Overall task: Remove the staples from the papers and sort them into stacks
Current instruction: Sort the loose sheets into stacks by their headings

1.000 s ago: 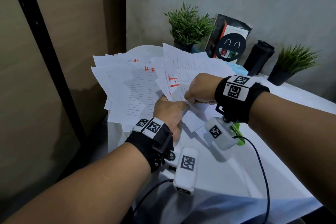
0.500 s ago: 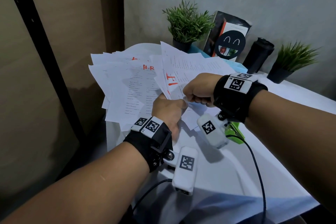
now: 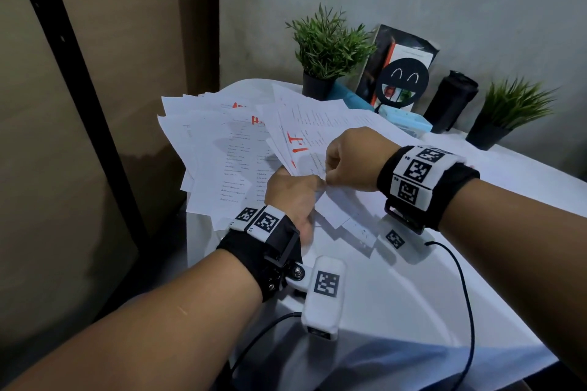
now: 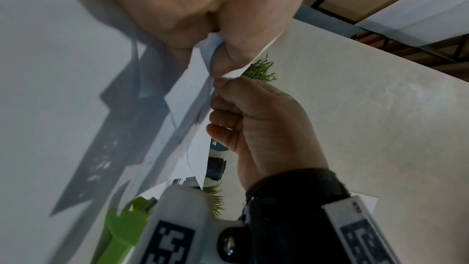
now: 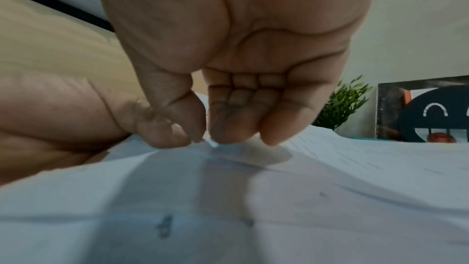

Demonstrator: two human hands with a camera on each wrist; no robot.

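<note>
A fanned set of white printed papers [image 3: 305, 140] marked "I.T" in red lies lifted at its near corner. My left hand [image 3: 313, 182] pinches that corner from below, thumb on top; the left wrist view shows the sheet edges [image 4: 203, 79] gripped in my left hand [image 4: 220, 51]. My right hand [image 3: 330, 176] meets it from the right, its thumb and forefinger pinching the top sheet's corner [image 5: 212, 145]. No staple can be made out. A green tool [image 4: 121, 226] lies on the table under my right wrist, hidden in the head view.
More loose papers [image 3: 222, 149] spread over the table's left end, overhanging its edge. Two potted plants [image 3: 327, 51] [image 3: 508, 108], a smiley sign [image 3: 403, 79], a black tumbler [image 3: 451, 98] and a light blue case [image 3: 403, 117] line the back wall. The white tablecloth [image 3: 397, 311] runs to the near edge.
Both hands stay at the same paper corner. My right wrist has rolled and sunk a little, so its camera now covers the green tool in the head view.
</note>
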